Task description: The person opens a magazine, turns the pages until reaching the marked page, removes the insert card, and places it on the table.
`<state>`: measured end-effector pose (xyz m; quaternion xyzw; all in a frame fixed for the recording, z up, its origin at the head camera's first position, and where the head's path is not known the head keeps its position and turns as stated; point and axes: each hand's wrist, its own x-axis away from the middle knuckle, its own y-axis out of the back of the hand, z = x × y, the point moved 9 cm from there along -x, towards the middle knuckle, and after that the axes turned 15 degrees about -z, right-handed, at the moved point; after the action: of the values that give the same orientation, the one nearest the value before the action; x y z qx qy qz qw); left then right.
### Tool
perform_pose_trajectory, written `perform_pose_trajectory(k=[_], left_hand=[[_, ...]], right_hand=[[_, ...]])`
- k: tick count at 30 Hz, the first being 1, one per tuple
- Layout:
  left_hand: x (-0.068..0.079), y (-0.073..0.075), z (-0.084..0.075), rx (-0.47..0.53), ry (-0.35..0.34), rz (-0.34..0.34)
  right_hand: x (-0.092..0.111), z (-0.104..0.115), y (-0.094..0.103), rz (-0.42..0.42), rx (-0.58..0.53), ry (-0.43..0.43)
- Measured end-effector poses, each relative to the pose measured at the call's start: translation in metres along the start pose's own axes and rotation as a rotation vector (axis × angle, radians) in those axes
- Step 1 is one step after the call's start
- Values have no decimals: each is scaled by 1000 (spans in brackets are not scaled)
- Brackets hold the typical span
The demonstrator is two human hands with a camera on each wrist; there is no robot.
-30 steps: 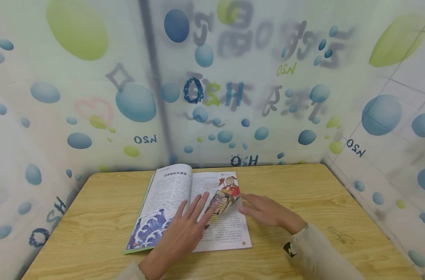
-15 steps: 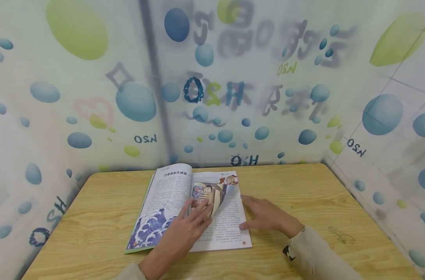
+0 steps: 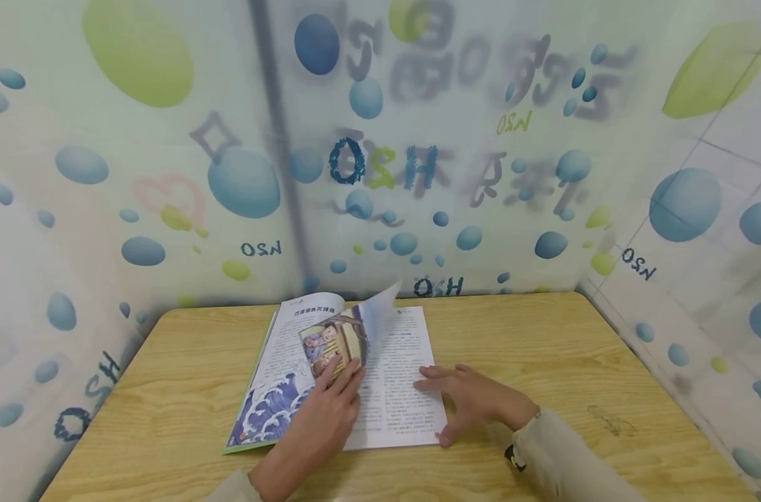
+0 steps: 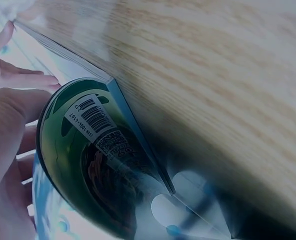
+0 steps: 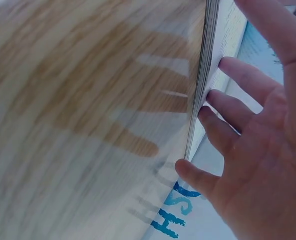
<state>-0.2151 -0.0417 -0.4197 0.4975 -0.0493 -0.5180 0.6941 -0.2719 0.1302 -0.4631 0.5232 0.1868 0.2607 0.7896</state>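
A magazine [image 3: 396,411] lies open on the table, with a blue wave picture on its left page. One illustrated page [image 3: 352,328] stands partly lifted and bent over toward the left, its far corner in the air. The fingers of my left hand [image 3: 329,411] lie extended on the lower part of this page. In the left wrist view the green back cover [image 4: 83,150] with its barcode curves up beside that hand. My right hand [image 3: 483,396] has its fingers spread, fingertips resting at the right edge of the magazine; the right wrist view shows them along the page edges [image 5: 200,85].
The wooden table [image 3: 543,335] extends on both sides of the magazine. Behind it and along its sides stand pale walls [image 3: 493,181] with blue and green spots and lettering. A black item [image 3: 515,457] sits at the right sleeve's cuff.
The illustrated page has swung from the right side leftward past the middle, with the left hand shifting slightly left. My right hand has slid a little toward the magazine's near right corner, fingers spreading.
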Motion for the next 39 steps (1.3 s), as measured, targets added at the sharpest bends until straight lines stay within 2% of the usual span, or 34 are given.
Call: perform_pose_trajectory(k=[5, 14, 21, 28, 39], left_hand=[[1, 1, 5, -10, 47, 8], [4, 0, 11, 0, 114, 62], [11, -5, 17, 18, 171, 140], [14, -5, 20, 44, 235, 125], [16, -7, 21, 75, 294, 182]], right_hand=[[0, 0, 0, 15, -19, -2], [2, 4, 1, 17, -32, 12], [1, 8, 4, 5, -38, 45], [0, 8, 3, 13, -20, 50], [-1, 6, 2, 16, -14, 43]])
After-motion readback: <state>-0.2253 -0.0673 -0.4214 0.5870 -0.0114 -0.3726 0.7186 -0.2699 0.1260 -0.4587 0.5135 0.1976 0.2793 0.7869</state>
